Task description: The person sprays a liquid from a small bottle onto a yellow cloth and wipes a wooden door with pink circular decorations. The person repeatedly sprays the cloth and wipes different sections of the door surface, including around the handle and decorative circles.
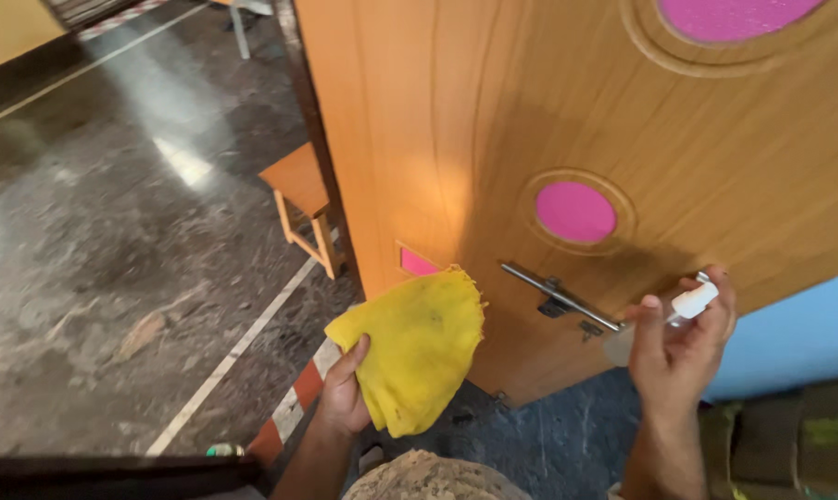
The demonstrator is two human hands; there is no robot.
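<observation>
My left hand grips the yellow cloth near the wooden door. My right hand holds a white spray bottle at the metal latch. Wiping appears not yet begun.

Cloth left of door bolt, stool behind, door above

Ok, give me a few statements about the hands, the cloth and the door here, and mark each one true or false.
1. The left hand holds a yellow cloth. True.
2. The right hand is empty. False: it grips a small white object.
3. The wooden door has round pink panels. True.
4. The metal latch is covered by the cloth. False: it is bare, beside the cloth.
5. A wooden stool stands on the floor. True.
</observation>
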